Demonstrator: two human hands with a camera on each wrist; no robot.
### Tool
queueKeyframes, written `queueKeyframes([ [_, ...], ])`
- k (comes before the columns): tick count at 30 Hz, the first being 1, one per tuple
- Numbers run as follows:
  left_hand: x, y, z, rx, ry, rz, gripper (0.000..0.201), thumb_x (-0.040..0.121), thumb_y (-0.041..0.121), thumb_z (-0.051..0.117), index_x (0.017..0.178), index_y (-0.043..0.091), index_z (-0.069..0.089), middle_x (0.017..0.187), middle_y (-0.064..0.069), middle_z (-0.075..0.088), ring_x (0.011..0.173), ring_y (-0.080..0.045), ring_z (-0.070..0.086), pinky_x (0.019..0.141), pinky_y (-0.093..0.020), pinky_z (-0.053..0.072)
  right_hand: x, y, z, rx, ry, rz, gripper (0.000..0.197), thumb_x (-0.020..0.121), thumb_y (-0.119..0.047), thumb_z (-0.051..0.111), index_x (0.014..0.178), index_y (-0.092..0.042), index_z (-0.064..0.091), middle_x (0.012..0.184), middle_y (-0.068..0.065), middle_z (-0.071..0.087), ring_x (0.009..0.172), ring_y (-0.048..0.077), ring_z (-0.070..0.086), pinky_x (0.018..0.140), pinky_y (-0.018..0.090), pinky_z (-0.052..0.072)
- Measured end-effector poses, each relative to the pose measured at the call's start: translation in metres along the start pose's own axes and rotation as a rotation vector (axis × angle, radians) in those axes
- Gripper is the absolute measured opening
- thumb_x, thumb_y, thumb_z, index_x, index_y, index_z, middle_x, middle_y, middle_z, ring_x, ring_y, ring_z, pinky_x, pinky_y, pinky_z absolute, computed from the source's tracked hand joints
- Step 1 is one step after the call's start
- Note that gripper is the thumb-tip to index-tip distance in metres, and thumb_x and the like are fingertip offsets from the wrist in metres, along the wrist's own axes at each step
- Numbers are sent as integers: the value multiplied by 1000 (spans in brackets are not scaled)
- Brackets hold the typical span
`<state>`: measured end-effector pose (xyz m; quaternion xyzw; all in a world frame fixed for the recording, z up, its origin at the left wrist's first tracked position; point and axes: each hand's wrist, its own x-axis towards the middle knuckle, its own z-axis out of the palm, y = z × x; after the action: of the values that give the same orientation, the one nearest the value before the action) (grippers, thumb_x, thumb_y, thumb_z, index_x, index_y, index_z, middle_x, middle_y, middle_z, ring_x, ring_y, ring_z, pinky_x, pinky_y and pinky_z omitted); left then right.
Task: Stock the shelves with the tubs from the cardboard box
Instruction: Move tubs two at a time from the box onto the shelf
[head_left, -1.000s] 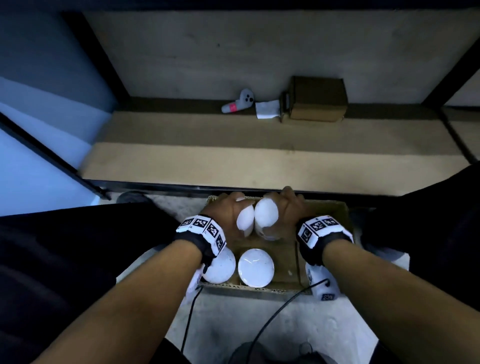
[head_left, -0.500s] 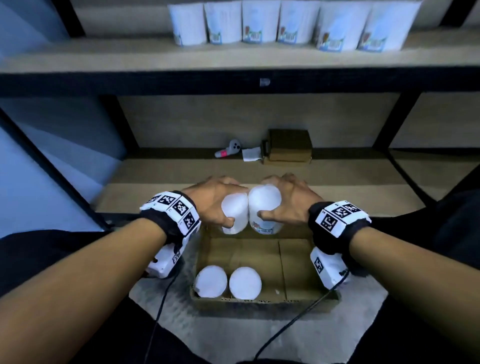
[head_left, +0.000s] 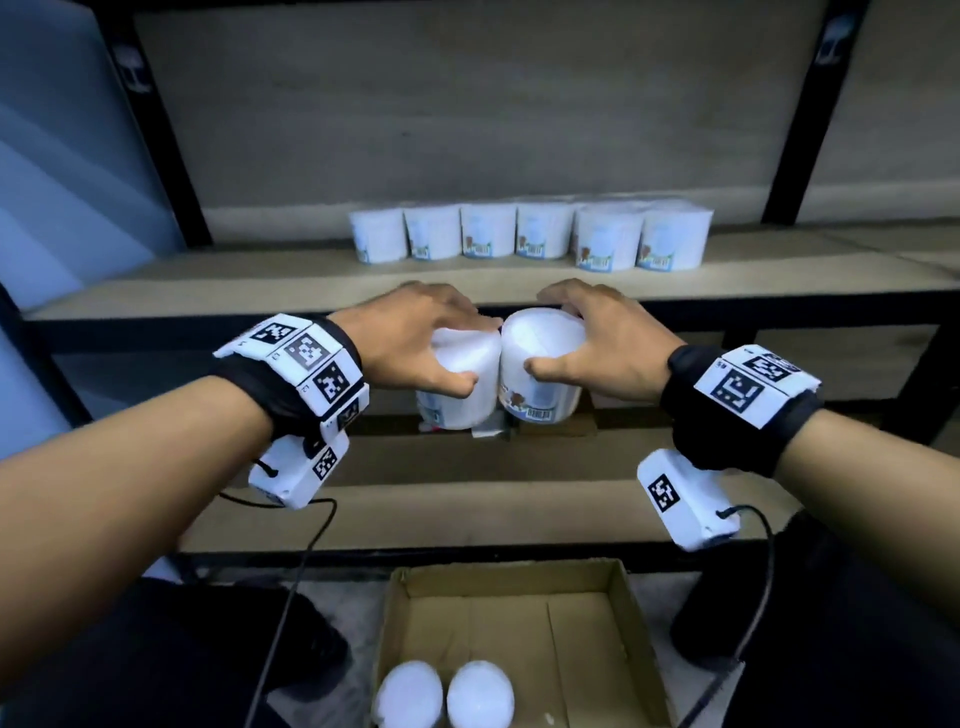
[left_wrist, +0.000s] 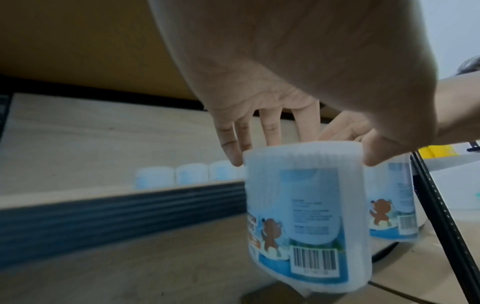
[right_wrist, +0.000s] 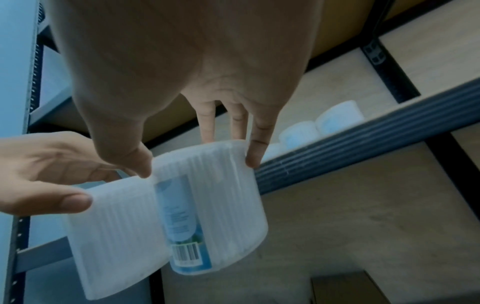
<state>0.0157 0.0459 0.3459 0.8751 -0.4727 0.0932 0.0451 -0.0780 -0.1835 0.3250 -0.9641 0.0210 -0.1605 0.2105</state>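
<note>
I hold two white tubs side by side, touching, just in front of the shelf's front edge. My left hand (head_left: 475, 353) grips the left tub (head_left: 457, 384) from above, thumb on the near side; the left wrist view shows the same grip (left_wrist: 301, 152) on its bear-labelled tub (left_wrist: 303, 216). My right hand (head_left: 540, 332) grips the right tub (head_left: 540, 364) the same way, as the right wrist view shows for this hand (right_wrist: 198, 162) and tub (right_wrist: 215, 205). Several tubs (head_left: 530, 239) stand in a row on the shelf (head_left: 260, 280). Two more tubs (head_left: 410, 696) (head_left: 480, 693) sit in the cardboard box (head_left: 519, 623) below.
Black uprights (head_left: 171, 156) (head_left: 795, 130) frame the shelf bay. The shelf board left of the tub row and in front of it is bare. A lower shelf (head_left: 467, 499) runs under my hands. Cables hang from both wrist units near the box.
Both hands have lifted their tubs out of the box and up to the height of the stocked shelf. My head has tilted up, so the box now lies at the bottom.
</note>
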Motion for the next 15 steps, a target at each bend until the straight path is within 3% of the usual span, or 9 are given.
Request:
queueKeyframes([
  [4, 19, -2, -34, 29, 58, 17, 73, 66, 63, 56, 136, 45, 52, 135, 8, 56, 124, -13, 51, 103, -38, 44, 14, -7, -33, -7, 72, -35, 84, 64, -60, 71, 139, -32, 45, 133, 2, 54, 121, 23, 51, 96, 33, 45],
  [8, 33, -3, -56, 52, 79, -21, 74, 67, 64, 56, 137, 41, 53, 141, 11, 53, 131, -12, 46, 110, -34, 38, 33, -12, -54, -48, 102, -41, 85, 55, -68, 63, 132, -36, 51, 128, 0, 56, 118, 22, 52, 96, 37, 47],
  [11, 43, -2, -66, 59, 83, -8, 62, 76, 55, 62, 137, 48, 50, 145, 11, 50, 134, -10, 43, 110, -28, 35, 47, -13, -62, -81, 101, -22, 78, 55, -68, 63, 127, -37, 54, 132, 2, 55, 121, 22, 51, 97, 36, 47],
  [15, 60, -6, -70, 36, 66, -37, 65, 72, 54, 62, 136, 48, 51, 143, 12, 51, 132, -11, 44, 109, -31, 37, 65, -13, -65, -130, 91, 19, 76, 55, -67, 63, 123, -36, 57, 134, 2, 53, 121, 22, 50, 95, 35, 46],
])
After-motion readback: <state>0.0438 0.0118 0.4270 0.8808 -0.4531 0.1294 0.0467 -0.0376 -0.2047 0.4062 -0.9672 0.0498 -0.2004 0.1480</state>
